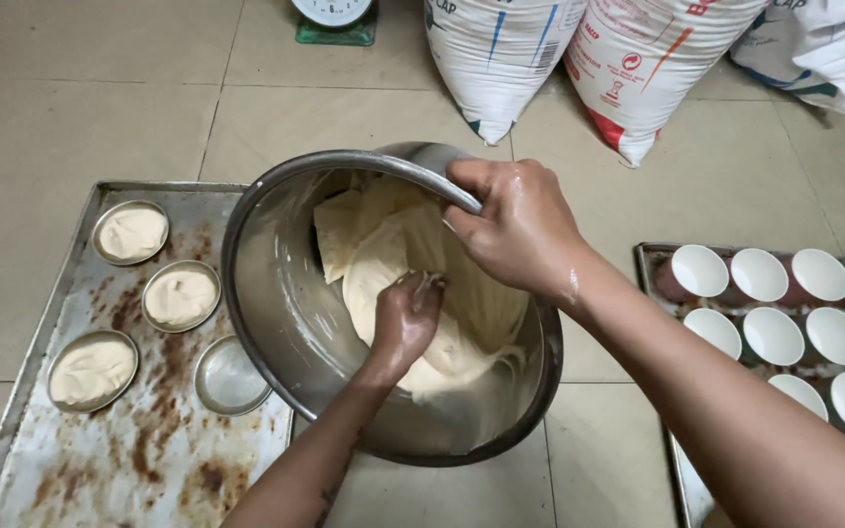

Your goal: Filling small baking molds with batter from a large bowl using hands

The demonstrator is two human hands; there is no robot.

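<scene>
A person is crouching over a tiled floor, the left hand (405, 318) plunged into pale cream batter (422, 284) inside a large round stainless-steel mixing bowl (286, 323), fingers curled tight around a scoop of it. The right hand (518, 230) is clamping its grip on the bowl's far rim, apparently tipping it so the batter pools within reach. Just left of the bowl, a rust-stained rectangular metal baking tray (139, 460) is carrying small round tins, three filled (180, 295) and one empty (230, 376). At the right edge, white paper cups (773, 334) are waiting on another tray. Beyond, white woven sacks (638, 68) are leaning beside a green weighing scale (334, 22).
</scene>
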